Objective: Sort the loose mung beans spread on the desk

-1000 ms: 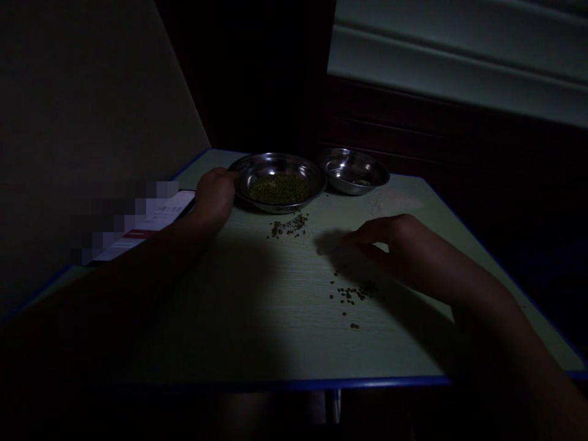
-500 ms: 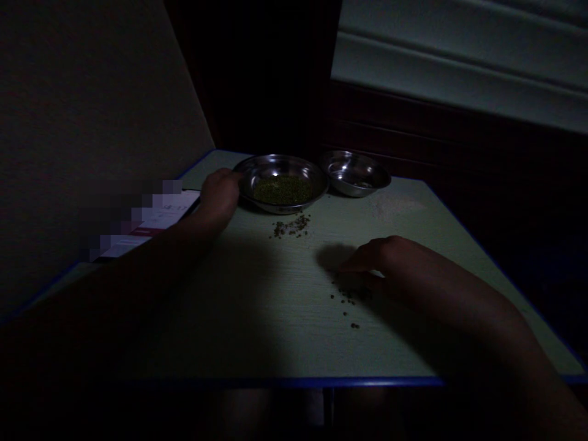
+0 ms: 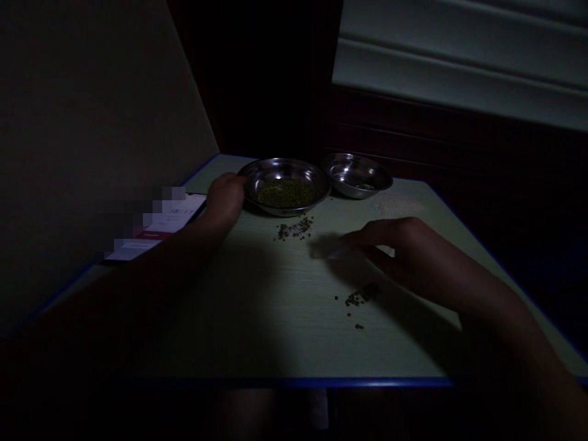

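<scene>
My left hand (image 3: 225,199) grips the left rim of a shallow stainless steel bowl (image 3: 285,164), which holds a layer of small green beans (image 3: 285,193), probably mung beans. My right hand (image 3: 390,245) hovers over the green table top (image 3: 271,318) with its fingers apart, and I see nothing in it. A small cluster of spilled beans (image 3: 361,296) lies just below that hand. Another patch of beans (image 3: 294,229) sits just in front of the bowl.
A second steel bowl (image 3: 357,176) stands to the right, with a little material in its bottom. A pale powdery patch (image 3: 397,205) lies beyond my right hand. A partly blurred phone or paper (image 3: 158,223) lies at the table's left, against a wall.
My right hand has moved up the table, away from the near beans. Those beans now lie in a tighter cluster. My left hand stays on the bowl's rim.
</scene>
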Motion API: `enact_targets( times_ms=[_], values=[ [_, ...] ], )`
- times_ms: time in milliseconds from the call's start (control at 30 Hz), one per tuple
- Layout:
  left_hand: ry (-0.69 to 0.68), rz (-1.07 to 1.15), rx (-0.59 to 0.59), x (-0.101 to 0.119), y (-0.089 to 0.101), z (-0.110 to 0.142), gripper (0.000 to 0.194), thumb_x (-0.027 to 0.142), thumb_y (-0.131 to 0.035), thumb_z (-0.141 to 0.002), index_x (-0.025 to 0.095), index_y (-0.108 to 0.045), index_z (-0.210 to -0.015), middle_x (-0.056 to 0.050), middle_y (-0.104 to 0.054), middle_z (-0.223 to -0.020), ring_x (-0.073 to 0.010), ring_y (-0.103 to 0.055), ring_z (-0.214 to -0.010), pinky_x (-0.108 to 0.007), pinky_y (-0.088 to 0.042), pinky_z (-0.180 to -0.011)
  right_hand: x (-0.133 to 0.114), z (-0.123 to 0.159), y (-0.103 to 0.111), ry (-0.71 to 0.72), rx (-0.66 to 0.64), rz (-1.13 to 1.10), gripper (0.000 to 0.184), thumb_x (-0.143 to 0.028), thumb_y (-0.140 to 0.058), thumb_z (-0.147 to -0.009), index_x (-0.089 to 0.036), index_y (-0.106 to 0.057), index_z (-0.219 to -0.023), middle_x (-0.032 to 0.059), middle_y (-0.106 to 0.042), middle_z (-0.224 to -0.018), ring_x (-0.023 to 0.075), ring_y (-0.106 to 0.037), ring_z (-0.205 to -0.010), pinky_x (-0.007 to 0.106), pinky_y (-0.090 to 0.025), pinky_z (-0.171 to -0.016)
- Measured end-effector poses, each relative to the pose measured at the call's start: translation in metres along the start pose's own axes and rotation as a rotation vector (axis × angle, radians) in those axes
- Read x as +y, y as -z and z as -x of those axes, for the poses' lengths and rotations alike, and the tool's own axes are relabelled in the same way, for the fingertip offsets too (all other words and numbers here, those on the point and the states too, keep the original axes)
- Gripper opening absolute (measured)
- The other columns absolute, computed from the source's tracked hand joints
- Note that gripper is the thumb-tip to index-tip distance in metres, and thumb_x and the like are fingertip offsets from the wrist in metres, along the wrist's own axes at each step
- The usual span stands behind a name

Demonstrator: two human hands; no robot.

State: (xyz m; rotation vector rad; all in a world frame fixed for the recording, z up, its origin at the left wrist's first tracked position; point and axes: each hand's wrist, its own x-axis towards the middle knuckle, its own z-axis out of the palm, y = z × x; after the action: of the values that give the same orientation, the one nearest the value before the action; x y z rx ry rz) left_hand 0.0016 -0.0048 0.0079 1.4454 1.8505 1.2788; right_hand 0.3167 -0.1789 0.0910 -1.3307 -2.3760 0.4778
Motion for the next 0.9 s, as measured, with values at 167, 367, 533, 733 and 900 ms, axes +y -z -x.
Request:
enact_targets(
  times_ms=[167,367,533,733,900],
  values=[
    [0.066,0.032,0.007,0.003,0.001,0.007,0.022,0.023,-0.063,-0.099,0.029,-0.059,-0.079,-0.014,-0.081,-0.106,-0.0394,-0.079,-0.12,-0.053,-0.061,-0.115,-0.005,-0.044,-0.012,-0.177,0.085,-0.084,0.054,0.005,-0.07,-0.103,-0.021,-0.099,-0.139,0.0084,-0.101,-0.11,0.0254,-0.095,-0.086,0.035,-0.074,-0.087],
    [0.026,-0.021,-0.041,0.002,0.003,0.008,0.021,0.028,-0.063,-0.098,0.03,-0.06,-0.077,-0.013,-0.077,-0.104,-0.0401,-0.077,-0.119,-0.054,-0.06,-0.115,-0.018,-0.063,-0.032,-0.389,0.0,-0.106,0.03,0.001,-0.072,-0.105,-0.017,-0.097,-0.106,0.0137,-0.097,-0.101,0.0232,-0.088,-0.07,0.034,-0.068,-0.073],
    [0.011,-0.023,-0.039,-0.004,0.0,0.005,0.012,0.035,-0.065,-0.093,0.031,-0.06,-0.082,-0.015,-0.078,-0.109,-0.0433,-0.076,-0.125,-0.059,-0.06,-0.118,-0.02,-0.062,-0.04,-0.402,0.067,0.042,0.03,-0.003,-0.071,-0.106,-0.016,-0.098,-0.104,0.0176,-0.097,-0.102,0.0299,-0.093,-0.091,0.037,-0.068,-0.085],
    [0.023,0.007,-0.054,-0.005,0.0,0.005,0.009,0.039,-0.068,-0.091,0.032,-0.064,-0.088,-0.015,-0.078,-0.108,-0.0445,-0.076,-0.128,-0.059,-0.06,-0.117,-0.015,-0.065,-0.05,-0.421,0.079,0.012,0.03,0.0,-0.072,-0.105,-0.015,-0.098,-0.107,0.0175,-0.098,-0.104,0.029,-0.094,-0.094,0.035,-0.065,-0.085],
    [0.009,-0.003,-0.063,-0.007,0.0,0.002,0.01,0.042,-0.07,-0.091,0.033,-0.068,-0.092,-0.015,-0.081,-0.109,-0.0462,-0.074,-0.133,-0.061,-0.06,-0.119,-0.008,-0.063,-0.058,-0.385,0.087,-0.017,0.031,-0.001,-0.071,-0.106,-0.014,-0.099,-0.112,0.023,-0.1,-0.125,0.0336,-0.096,-0.112,0.038,-0.068,-0.093]
  ],
)
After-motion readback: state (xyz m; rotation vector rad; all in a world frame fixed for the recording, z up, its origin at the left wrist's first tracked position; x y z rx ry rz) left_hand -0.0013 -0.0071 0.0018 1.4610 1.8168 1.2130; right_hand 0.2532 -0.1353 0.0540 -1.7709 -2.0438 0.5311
